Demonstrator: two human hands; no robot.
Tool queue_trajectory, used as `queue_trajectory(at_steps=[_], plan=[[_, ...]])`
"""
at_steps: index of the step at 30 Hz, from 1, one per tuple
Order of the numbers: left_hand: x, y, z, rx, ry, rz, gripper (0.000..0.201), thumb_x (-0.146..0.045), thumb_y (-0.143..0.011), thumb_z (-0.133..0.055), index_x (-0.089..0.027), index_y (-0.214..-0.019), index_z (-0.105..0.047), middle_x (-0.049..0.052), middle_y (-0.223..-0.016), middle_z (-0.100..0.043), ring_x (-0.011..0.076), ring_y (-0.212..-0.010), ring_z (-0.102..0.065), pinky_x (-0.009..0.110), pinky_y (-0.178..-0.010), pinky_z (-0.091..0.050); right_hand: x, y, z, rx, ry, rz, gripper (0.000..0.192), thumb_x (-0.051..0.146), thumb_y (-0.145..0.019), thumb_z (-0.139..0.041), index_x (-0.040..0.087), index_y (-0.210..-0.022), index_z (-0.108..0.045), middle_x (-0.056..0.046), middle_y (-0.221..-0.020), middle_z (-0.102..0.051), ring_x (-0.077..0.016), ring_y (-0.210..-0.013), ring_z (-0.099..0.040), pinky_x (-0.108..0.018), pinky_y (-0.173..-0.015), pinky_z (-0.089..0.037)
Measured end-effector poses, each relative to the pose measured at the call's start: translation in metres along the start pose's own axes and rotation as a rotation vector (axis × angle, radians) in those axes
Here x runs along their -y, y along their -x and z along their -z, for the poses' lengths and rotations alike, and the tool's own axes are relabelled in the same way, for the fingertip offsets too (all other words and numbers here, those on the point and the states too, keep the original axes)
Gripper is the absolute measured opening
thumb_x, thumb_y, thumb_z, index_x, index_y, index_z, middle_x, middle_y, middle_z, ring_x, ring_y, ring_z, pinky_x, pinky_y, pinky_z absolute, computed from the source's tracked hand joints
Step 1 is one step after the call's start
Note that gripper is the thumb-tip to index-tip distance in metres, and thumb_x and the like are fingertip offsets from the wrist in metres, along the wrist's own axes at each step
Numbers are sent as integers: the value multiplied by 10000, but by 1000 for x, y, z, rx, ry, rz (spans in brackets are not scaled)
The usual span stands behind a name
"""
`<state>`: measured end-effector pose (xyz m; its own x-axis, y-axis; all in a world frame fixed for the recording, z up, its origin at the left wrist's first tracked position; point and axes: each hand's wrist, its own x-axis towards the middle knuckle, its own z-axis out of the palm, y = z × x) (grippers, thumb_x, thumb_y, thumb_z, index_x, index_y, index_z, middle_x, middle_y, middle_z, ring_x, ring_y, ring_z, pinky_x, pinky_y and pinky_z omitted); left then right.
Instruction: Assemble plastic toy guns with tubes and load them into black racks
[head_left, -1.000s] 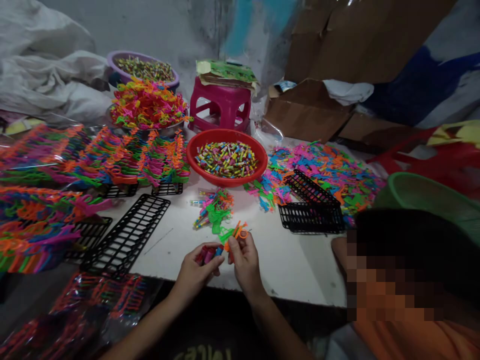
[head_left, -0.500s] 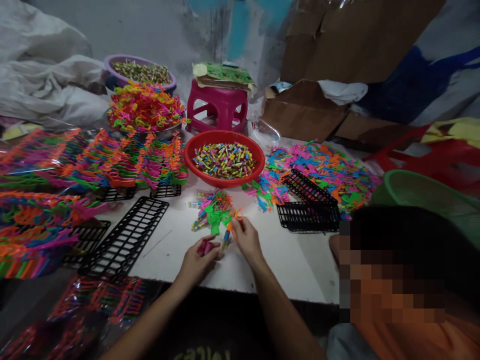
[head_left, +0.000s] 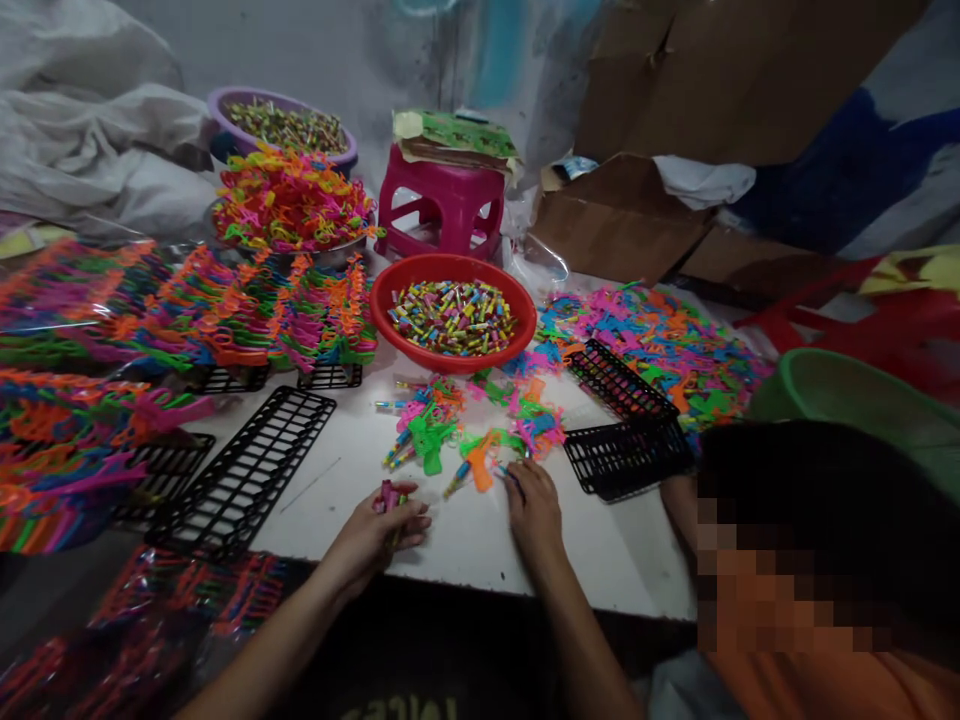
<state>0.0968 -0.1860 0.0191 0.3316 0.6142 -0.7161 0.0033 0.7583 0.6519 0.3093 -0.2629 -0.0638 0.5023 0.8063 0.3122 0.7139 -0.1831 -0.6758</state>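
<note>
Left hand (head_left: 373,532): curled round a few pink wrapped tubes (head_left: 388,497), above the near part of the white surface (head_left: 315,505).
Right hand (head_left: 536,508): fingers bent low; cannot tell whether closed on anything.
Orange toy gun (head_left: 481,463): lying on the surface just left of the right fingertips, a striped tube (head_left: 454,482) at its left end.
Black racks (head_left: 646,458): right of that hand, overlapping.
Green toy gun (head_left: 430,440): on a small heap.
Red basin (head_left: 454,362): farther off, full of wrapped tubes.

The left hand (head_left: 367,533) holds what look like small tubes (head_left: 388,495).
</note>
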Motion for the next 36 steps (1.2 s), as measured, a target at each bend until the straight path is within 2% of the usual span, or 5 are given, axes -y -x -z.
queue_trajectory(at_steps=[5, 10, 22, 29, 36], plan=[[4, 4, -13, 88, -105, -16, 416, -337, -606, -729, -188, -897, -473, 1, -769, -593, 146, -646, -629, 209, -479, -490, 28, -1, 29, -300, -599, -508, 313, 412, -737, -583, 157, -909, -645, -68, -911, -621, -172, -830, -564, -313, -731, -460], [2, 18, -24, 147, -239, -159, 412, -385, -582, -722, -173, -852, -494, -7, -726, -572, 154, -618, -619, 157, -351, -374, 79, -14, 29, -28, -1242, -806, 311, 382, -575, -733, 176, -749, -579, 20, -641, -585, -106, -541, -528, -226, -480, -435], [0, 10, 0, 1, 7, -23, 403, -209, -601, -701, -151, -926, -470, 95, -958, -622, 156, -700, -638, 208, -513, -499, 79, -16, 21, 520, -770, -488, 208, 346, -618, -688, 150, -665, -638, 24, -508, -562, -82, -417, -460, -178, -370, -354], [-8, -16, 29, -160, -175, -451, 504, -421, -626, -682, -188, -1012, -458, -29, -615, -566, 140, -521, -597, 155, -325, -372, 80, -122, 34, 837, -562, -264, 223, 328, -624, -684, 117, -696, -670, -16, -552, -621, -86, -360, -483, -166, -313, -311], [0, -21, 38, -223, -528, -590, 340, -452, -702, -585, -187, -911, -547, -69, -487, -465, 87, -411, -457, 174, -384, -356, 83, -297, 77, -102, -686, -306, 460, 277, -827, -407, -35, -1157, -480, -195, -990, -585, -88, -658, -602, -216, -588, -425]])
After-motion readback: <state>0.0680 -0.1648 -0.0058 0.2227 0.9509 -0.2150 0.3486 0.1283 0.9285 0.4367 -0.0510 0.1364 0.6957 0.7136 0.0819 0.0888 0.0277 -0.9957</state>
